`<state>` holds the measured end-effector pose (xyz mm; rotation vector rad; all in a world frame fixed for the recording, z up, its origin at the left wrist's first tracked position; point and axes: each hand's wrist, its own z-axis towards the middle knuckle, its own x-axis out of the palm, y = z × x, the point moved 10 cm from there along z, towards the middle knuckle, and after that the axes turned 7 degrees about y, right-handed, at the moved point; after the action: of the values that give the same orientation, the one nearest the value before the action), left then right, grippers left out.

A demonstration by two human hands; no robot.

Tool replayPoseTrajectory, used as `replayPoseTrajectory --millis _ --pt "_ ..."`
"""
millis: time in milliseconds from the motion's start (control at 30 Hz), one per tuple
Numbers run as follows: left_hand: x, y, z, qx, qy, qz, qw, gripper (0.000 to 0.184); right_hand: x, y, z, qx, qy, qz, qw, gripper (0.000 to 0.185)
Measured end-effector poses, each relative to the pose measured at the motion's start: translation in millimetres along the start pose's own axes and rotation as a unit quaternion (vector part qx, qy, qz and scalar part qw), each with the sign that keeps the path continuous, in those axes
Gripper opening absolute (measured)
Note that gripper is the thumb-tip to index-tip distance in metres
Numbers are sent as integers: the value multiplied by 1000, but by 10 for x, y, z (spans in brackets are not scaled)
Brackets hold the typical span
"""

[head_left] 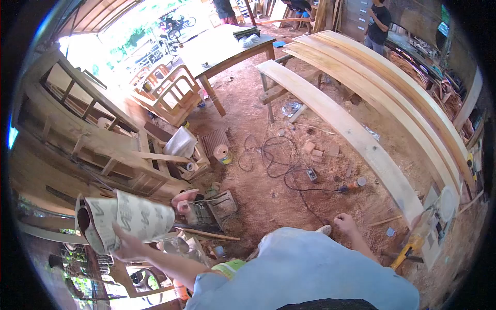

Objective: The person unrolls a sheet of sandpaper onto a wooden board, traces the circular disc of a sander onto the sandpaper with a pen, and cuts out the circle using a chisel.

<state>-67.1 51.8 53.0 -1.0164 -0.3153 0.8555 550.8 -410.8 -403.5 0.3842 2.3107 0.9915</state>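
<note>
My left hand (129,245) grips a large loose roll of sandpaper (142,217), its pale backing printed with grey lettering and its inner face dark brown. The roll lies sideways at the left, in front of a wooden frame piece of furniture (103,139). Over the dirt floor, to the right of my body, my right hand (346,223) hangs with its fingers curled in, and nothing shows in it. Nearest to that hand are a black power cord (310,206) and the near end of a long pale plank (408,206).
Several long planks (382,85) rest on trestles at the right. A yellow-handled tool (408,250) lies near their ends. A wooden table (227,49) and chair frames (168,95) stand farther back. A power socket box (311,174) and cord lie on the floor. Other people (378,26) are at the back.
</note>
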Motion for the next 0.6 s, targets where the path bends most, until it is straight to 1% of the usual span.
replayPoseTrajectory --millis 33,67,100,133,167,200,233,267,300,333,367,400,433,467,500,533,567,600 --pt "100 -310 -189 -18 -23 -29 999 51 27 282 -151 -42 -26 22 999 18" --pt "189 -440 -266 -36 -46 -56 997 42 42 511 -245 -82 -52 44 994 19" --pt "327 -799 -773 -24 -40 -46 998 42 -344 287 -182 -72 -43 53 995 19" --pt "607 -791 -851 6 -15 -155 988 42 -304 358 -60 -73 -2 81 994 20" --pt "855 -847 -1002 27 23 -255 966 43 -308 310 -77 -61 35 108 992 22" --pt "1189 -959 -1299 15 35 -270 962 43 -604 400 139 -75 16 116 990 21" --pt "1592 -924 -1680 -86 57 -333 937 39 -974 471 313 -86 -8 119 989 21" --pt "1867 -940 -2006 -174 89 -367 910 36 -1070 407 327 -88 -26 137 986 21" --pt "2023 -1130 -2261 -171 116 -351 913 36 -1081 337 334 -87 -37 162 982 22" --pt "2278 -1283 -2600 -211 175 -337 901 40 -1104 346 338 -113 -33 157 981 26" --pt "2547 -1448 -3009 -258 226 -333 878 43 -1296 452 385 -149 -38 141 978 31" --pt "2784 -1595 -3436 -302 275 -324 853 47 -1466 563 381 -150 -33 176 972 35" --pt "3033 -1812 -3843 -322 321 -363 813 48 -1569 794 380 -158 -27 218 963 41" --pt "3275 -1981 -4223 -349 365 -397 766 50 -1682 926 328 -132 -5 308 942 47" --pt "3866 -1799 -4531 -345 436 -465 689 49 -1775 1057 246 -107 16 395 912 54" --pt "3847 -2207 -4877 -272 466 -478 693 49 -1896 1188 145 -99 20 473 875 58" --pt "4153 -2187 -5315 -325 529 -509 597 55 -1984 1273 70 -92 21 549 831 63" --pt "4138 -2385 -5685 -352 554 -487 577 59 -2113 1313 44 -86 2 561 824 63"
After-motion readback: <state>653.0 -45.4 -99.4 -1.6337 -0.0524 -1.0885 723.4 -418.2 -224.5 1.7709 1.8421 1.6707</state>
